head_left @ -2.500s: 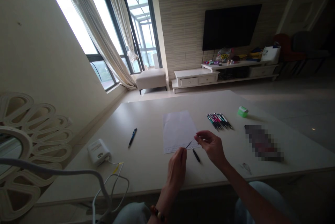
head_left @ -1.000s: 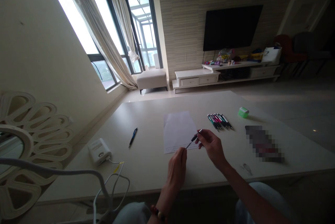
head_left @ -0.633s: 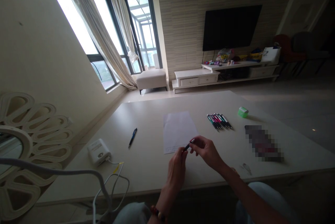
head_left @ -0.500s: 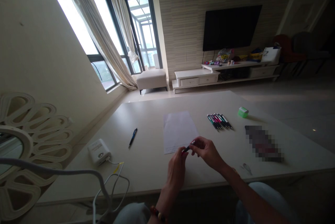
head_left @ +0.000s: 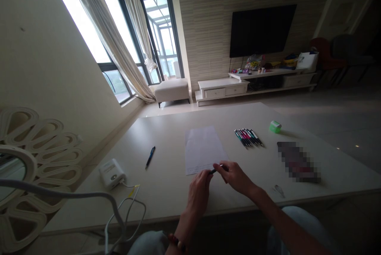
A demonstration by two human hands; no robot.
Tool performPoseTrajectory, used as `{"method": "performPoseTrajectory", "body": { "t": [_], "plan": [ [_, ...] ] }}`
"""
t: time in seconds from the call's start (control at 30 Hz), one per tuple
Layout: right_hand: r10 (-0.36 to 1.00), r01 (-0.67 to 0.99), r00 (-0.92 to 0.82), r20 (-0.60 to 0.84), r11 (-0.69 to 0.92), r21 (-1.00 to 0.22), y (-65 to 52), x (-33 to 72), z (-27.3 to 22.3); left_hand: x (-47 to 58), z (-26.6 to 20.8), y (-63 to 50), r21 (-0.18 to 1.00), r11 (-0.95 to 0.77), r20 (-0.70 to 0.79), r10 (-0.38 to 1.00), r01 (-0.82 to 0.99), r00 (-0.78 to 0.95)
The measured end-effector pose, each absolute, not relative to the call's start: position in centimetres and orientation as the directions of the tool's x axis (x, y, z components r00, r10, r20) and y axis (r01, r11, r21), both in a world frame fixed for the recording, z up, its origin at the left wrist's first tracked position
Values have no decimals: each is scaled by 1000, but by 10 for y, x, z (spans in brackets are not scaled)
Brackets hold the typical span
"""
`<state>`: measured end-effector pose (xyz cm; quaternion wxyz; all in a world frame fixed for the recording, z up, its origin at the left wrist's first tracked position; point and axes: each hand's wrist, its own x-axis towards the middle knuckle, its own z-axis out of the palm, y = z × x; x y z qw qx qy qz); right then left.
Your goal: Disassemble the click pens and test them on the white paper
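Both of my hands are closed around a dark pen (head_left: 212, 171) just above the near edge of a white sheet of paper (head_left: 204, 143). My left hand (head_left: 199, 191) grips one end of it. The fingers of my right hand (head_left: 235, 173) pinch the other end, covering most of it. Some lines of handwriting show at the bottom of the paper. To the right of the sheet lies a row of several pens (head_left: 248, 138) with coloured and white barrels. A single blue pen (head_left: 150, 157) rests on the left of the table.
A white adapter box (head_left: 112, 173) with a cable sits at the table's left. On the right are a green box (head_left: 275, 126), a blurred-out dark object (head_left: 297, 163) and a small clear item (head_left: 279, 190). The white table (head_left: 169, 191) ends close to my knees.
My right hand has shifted slightly and its fingers now cover more of the pen. The view has moved a little; the other things on the table lie as before.
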<state>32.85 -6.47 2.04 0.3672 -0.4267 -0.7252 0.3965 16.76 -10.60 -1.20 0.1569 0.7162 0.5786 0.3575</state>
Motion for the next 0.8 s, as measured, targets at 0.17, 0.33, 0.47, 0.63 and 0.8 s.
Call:
{"method": "performPoseTrajectory", "body": {
  "t": [0.17,0.33,0.47,0.63,0.8],
  "plan": [
    [907,363,-367,208,345,-866,-65,335,20,167,-14,-105,606,-311,356,929,732,100],
    [906,361,-367,212,349,-865,-64,341,19,167,-15,-103,571,-314,367,924,759,106],
    [909,373,-361,207,345,-861,-65,345,21,169,-15,-103,556,-365,396,906,747,149],
    [899,382,-382,215,365,-849,-66,344,18,171,-15,-104,549,-369,392,906,750,159],
    [900,363,-376,218,360,-860,-66,345,19,172,-13,-104,547,-365,397,905,753,149]
  ]
}}
